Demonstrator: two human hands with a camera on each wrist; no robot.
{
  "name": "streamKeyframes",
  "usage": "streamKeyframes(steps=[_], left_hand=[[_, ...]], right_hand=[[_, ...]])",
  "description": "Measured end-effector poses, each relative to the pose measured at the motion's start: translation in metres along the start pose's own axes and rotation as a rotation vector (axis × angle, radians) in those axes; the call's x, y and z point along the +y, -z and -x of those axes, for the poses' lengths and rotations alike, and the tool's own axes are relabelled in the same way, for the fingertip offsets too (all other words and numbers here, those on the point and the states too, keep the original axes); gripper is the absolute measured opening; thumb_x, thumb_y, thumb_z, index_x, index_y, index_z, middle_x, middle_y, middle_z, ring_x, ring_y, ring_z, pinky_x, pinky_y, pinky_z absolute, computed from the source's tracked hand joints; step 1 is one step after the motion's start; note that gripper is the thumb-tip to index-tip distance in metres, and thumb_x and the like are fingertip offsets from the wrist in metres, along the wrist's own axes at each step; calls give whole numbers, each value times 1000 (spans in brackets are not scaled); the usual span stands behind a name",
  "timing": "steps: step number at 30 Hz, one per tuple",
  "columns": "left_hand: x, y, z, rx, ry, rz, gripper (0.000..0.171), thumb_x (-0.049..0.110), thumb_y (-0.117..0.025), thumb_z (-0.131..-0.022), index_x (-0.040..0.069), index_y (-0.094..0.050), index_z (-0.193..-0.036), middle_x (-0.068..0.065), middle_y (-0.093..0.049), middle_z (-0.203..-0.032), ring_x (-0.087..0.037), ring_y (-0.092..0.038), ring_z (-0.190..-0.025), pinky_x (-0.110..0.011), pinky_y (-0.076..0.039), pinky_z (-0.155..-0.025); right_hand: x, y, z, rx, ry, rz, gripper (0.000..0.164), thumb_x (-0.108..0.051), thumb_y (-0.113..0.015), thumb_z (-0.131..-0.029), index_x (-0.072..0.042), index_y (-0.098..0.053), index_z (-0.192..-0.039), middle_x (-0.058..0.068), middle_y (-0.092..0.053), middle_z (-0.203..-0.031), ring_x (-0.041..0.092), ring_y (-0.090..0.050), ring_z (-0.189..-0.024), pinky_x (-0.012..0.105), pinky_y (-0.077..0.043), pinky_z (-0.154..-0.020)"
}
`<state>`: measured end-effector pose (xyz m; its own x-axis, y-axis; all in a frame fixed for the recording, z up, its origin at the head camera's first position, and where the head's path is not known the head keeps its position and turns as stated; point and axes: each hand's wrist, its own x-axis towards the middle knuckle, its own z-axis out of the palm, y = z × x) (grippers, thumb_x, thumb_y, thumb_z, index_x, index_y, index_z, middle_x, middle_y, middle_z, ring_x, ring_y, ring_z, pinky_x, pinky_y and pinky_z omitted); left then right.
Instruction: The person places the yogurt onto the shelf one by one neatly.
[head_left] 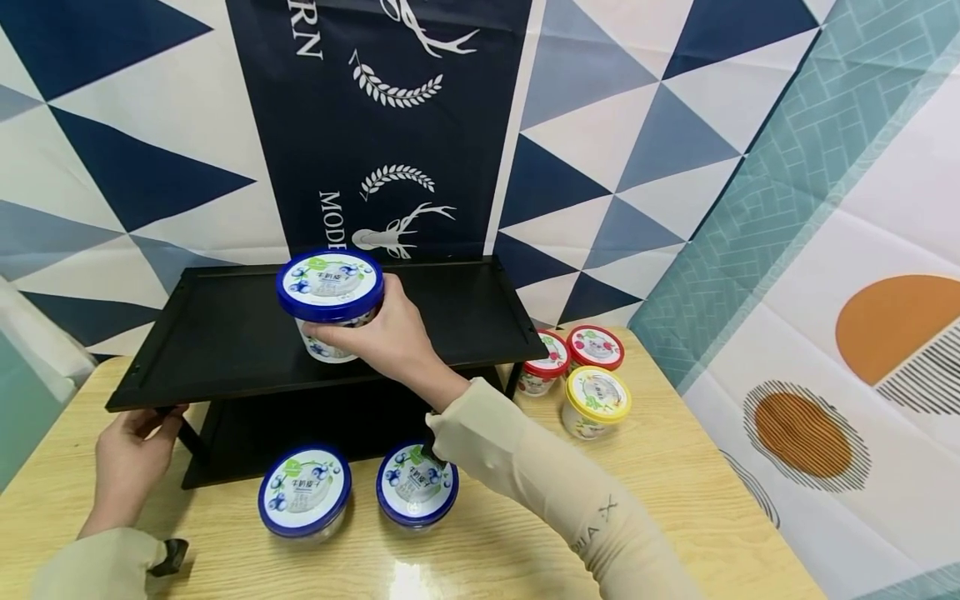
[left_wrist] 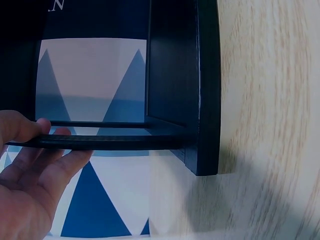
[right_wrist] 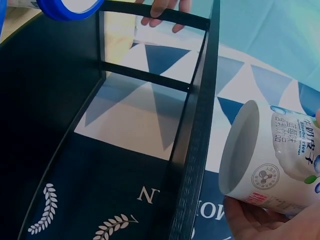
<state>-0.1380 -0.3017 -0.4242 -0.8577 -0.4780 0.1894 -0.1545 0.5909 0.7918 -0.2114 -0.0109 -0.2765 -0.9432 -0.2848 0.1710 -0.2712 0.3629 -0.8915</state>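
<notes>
My right hand (head_left: 393,333) grips a white tub with a blue lid and blueberry print (head_left: 330,287), held upright over the top board of a black two-tier shelf (head_left: 225,333). From the right wrist view, the underside and printed side of the tub (right_wrist: 287,155) show beside the shelf's upper board. At the shelf's front left corner, my left hand (head_left: 135,454) pinches a thin black post (left_wrist: 120,143) between thumb and fingers. Two more blue-lidded tubs, one left (head_left: 305,492) and one right (head_left: 417,487), stand on the table before the lower board.
Right of the shelf stand two red-lidded tubs, one nearer (head_left: 546,354) and one behind (head_left: 595,346), with a yellow-lidded tub (head_left: 596,400) in front. The wooden table (head_left: 525,517) meets a patterned cloth backdrop (head_left: 600,150) behind and on the right.
</notes>
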Motion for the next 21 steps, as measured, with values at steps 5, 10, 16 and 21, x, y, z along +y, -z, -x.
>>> streamKeyframes(steps=[5,10,16,21], left_hand=[[0,0,0,0,-4,0,25,20,-51,-94,4,-61,-110,40,-38,-80,27,-33,-75,2,-35,-62],[-2,2,-3,-14,-29,-10,26,22,-51,-95,5,-61,-112,37,-40,-85,27,-32,-77,0,-35,-63],[-2,2,-4,4,-37,-17,26,20,-51,-94,2,-61,-111,39,-38,-82,28,-31,-77,1,-35,-64],[-2,2,-3,0,-40,-6,27,19,-51,-94,1,-60,-112,39,-39,-83,28,-32,-77,2,-35,-64]], right_hand=[[-2,-5,-2,7,-19,14,90,-46,-80,-68,-21,-30,-139,-1,-48,-133,17,-50,-121,36,-48,-100],[-5,-10,-4,21,-34,16,91,-47,-81,-67,-22,-30,-139,-2,-48,-131,16,-51,-120,36,-49,-99],[-7,-17,-6,20,-38,20,91,-48,-80,-67,-21,-30,-139,-1,-48,-132,17,-51,-120,36,-49,-99],[-7,-23,-8,24,-34,21,91,-47,-81,-67,-20,-31,-138,0,-49,-131,17,-51,-120,35,-49,-99]])
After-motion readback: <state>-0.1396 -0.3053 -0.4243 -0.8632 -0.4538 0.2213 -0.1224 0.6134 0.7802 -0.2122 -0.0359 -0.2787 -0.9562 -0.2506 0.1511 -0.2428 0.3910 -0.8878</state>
